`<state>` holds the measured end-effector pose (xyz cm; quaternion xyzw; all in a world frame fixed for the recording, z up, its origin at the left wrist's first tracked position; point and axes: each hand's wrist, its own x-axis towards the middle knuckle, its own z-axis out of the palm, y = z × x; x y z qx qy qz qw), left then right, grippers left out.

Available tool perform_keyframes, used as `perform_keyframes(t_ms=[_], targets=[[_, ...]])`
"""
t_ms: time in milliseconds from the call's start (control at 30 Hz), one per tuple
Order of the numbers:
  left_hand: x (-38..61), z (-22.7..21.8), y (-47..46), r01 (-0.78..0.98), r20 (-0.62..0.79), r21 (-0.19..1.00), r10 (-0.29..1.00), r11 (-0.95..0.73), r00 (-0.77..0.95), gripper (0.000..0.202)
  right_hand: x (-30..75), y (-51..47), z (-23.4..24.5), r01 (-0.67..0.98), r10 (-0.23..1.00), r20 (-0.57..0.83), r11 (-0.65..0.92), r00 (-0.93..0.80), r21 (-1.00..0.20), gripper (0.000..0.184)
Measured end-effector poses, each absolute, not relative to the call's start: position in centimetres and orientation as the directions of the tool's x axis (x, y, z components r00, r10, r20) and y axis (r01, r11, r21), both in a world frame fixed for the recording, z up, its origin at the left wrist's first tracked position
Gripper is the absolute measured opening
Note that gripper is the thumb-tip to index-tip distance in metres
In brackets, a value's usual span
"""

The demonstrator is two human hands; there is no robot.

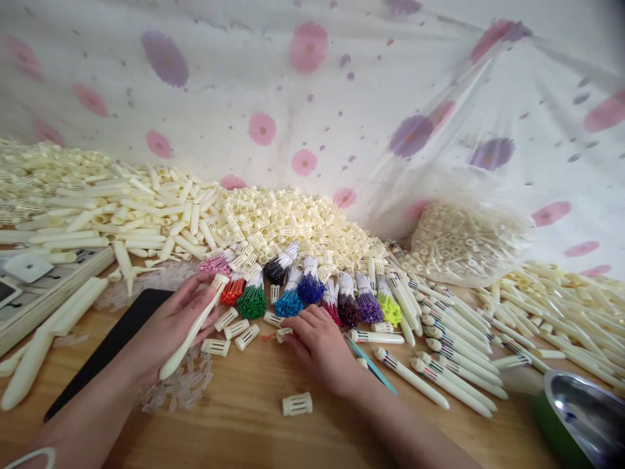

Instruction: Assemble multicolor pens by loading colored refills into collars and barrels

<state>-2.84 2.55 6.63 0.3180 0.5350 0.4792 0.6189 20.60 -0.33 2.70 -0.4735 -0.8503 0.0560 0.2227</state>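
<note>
My left hand (183,319) is closed around a cream pen barrel (193,329), which slants down toward me. Over the table, my right hand (319,345) has its fingers curled down on a slotted cream pen sleeve (283,334); a small orange-red piece (268,337) lies beside that sleeve. Several more slotted sleeves (236,329) lie between the hands, and one loose sleeve (297,404) lies nearer me. Just beyond are bundles of thin refills with coloured ends, among them green (252,301), dark blue (311,286) and yellow-green (388,306). Palm and thumb of the right hand are partly hidden.
Heaps of cream barrels (131,208) and sleeves (288,218) line the back. Multicolour pens (415,381) and blue tweezers (374,368) lie right, near a green-sided metal bowl (551,417). A clear bag of parts (469,241) stands behind. Clear plastic bits (183,384) lie by my left wrist.
</note>
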Motion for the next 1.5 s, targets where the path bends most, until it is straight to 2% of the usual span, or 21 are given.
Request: perform_keyframes(t_ms=[67, 167, 300, 467, 600, 767, 933, 1033, 1100, 1200, 1300, 1500], targets=[[-3.0, 6.7, 2.8, -0.267, -0.255, 0.932, 0.967, 0.244, -0.005, 0.034, 19.5, 0.0, 3.0, 0.771, 0.819, 0.299, 0.567, -0.49, -0.291, 0.011], [-3.8, 6.9, 3.3, -0.347, -0.173, 0.927, 0.982, 0.14, -0.068, 0.034, 18.1, 0.7, 3.5, 0.744, 0.781, 0.304, 0.618, -0.545, -0.255, 0.009], [-4.8, 6.8, 4.1, -0.386, -0.114, 0.921, 0.98, 0.044, -0.163, 0.029, 16.4, 2.9, 4.2, 0.722, 0.746, 0.331, 0.656, -0.577, -0.221, 0.008], [-5.1, 6.3, 4.4, -0.367, -0.056, 0.93, 0.985, -0.008, -0.164, 0.029, 14.1, 7.6, 5.4, 0.775, 0.769, 0.329, 0.615, -0.548, -0.146, 0.015], [-5.1, 5.9, 4.3, -0.354, -0.082, 0.935, 0.984, 0.021, -0.157, 0.037, 11.6, 11.3, 6.1, 0.775, 0.753, 0.311, 0.628, -0.58, -0.074, 0.015], [-4.8, 5.9, 4.2, -0.324, -0.142, 0.942, 0.98, 0.09, -0.142, 0.043, 8.8, 14.6, 6.4, 0.666, 0.644, 0.21, 0.744, -0.736, 0.054, 0.018], [-4.6, 5.8, 4.3, -0.345, -0.208, 0.926, 0.97, 0.154, -0.125, 0.041, 7.3, 16.3, 7.2, 0.531, 0.53, 0.05, 0.832, -0.846, 0.16, 0.014], [-4.2, 5.9, 4.2, -0.381, -0.22, 0.91, 0.969, 0.164, -0.108, 0.036, 7.2, 16.3, 7.4, 0.467, 0.476, 0.007, 0.86, -0.88, 0.208, 0.014], [-3.8, 5.9, 4.1, -0.441, -0.253, 0.881, 0.958, 0.172, -0.131, 0.027, 7.5, 16.0, 7.3, 0.433, 0.445, 0.002, 0.872, -0.896, 0.228, 0.015], [-3.4, 5.7, 4.2, -0.533, -0.377, 0.816, 0.904, 0.223, -0.199, 0.013, 8.2, 15.4, 6.7, 0.4, 0.407, 0.024, 0.884, -0.913, 0.241, 0.015], [-3.3, 5.1, 4.7, -0.569, -0.433, 0.783, 0.877, 0.251, -0.209, 0.021, 8.9, 15.0, 6.1, 0.378, 0.373, 0.068, 0.895, -0.925, 0.238, 0.016], [-3.5, 4.2, 5.5, -0.598, -0.396, 0.771, 0.901, 0.221, -0.178, 0.023, 8.9, 13.5, 5.6, 0.269, 0.241, 0.152, 0.941, -0.959, 0.205, 0.02]])
